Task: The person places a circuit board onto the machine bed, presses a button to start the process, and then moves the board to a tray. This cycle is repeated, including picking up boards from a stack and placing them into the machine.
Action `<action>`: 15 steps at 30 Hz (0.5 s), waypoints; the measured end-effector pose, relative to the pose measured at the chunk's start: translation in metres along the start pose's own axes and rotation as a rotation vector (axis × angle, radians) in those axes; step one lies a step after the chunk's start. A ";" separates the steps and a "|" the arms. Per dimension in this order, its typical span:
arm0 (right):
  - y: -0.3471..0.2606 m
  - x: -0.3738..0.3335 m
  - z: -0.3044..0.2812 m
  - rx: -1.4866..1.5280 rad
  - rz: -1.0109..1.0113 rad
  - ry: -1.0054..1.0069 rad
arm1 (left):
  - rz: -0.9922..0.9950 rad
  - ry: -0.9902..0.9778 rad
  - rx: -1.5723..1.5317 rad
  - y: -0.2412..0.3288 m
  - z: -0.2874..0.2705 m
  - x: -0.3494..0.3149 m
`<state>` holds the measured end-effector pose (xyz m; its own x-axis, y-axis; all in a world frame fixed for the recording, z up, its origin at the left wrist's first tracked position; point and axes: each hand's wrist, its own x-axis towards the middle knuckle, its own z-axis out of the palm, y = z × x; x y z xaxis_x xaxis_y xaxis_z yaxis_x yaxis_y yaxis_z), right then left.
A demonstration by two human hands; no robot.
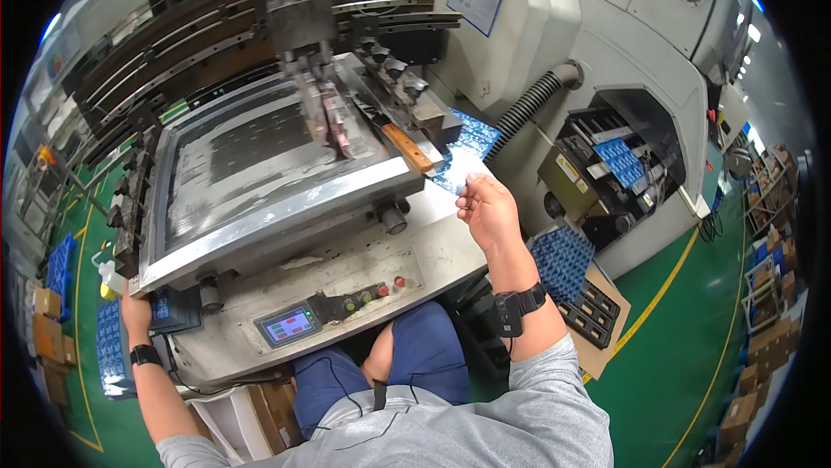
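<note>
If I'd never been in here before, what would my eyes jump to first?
Probably the big silver frame left of the middle, with an orange-brown wooden handle by its near right corner. Next, just right of that, you'd likely spot the right hand pinching a blue-and-white sheet. Then maybe the little lit screen, glowing below the frame.

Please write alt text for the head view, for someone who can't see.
A person's right hand holds a blue patterned sheet beside a large metal frame on a white machine. The left hand is at the frame's near left corner, beside blue boards.
</note>
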<state>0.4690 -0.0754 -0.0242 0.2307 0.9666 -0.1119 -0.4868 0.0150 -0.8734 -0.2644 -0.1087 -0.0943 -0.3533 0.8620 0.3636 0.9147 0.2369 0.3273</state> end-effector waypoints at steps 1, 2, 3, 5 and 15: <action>-0.003 -0.002 -0.005 -0.001 -0.005 0.021 | 0.010 0.003 0.002 -0.001 0.002 0.001; -0.007 -0.005 -0.011 -0.008 -0.014 0.000 | 0.080 0.030 -0.034 -0.010 0.003 0.002; -0.011 -0.010 -0.020 -0.018 -0.022 -0.013 | 0.110 0.002 -0.042 -0.015 0.004 0.005; -0.021 -0.024 -0.038 -0.021 -0.035 0.012 | 0.035 -0.024 -0.061 -0.043 0.004 0.012; -0.090 -0.140 -0.201 -0.419 -0.233 0.390 | 0.111 -0.308 0.086 -0.169 0.014 0.071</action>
<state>0.6503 -0.2632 -0.0250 0.6206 0.7841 0.0080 -0.0323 0.0357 -0.9988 -0.4417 -0.0819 -0.1359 -0.1866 0.9764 0.1086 0.9622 0.1593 0.2210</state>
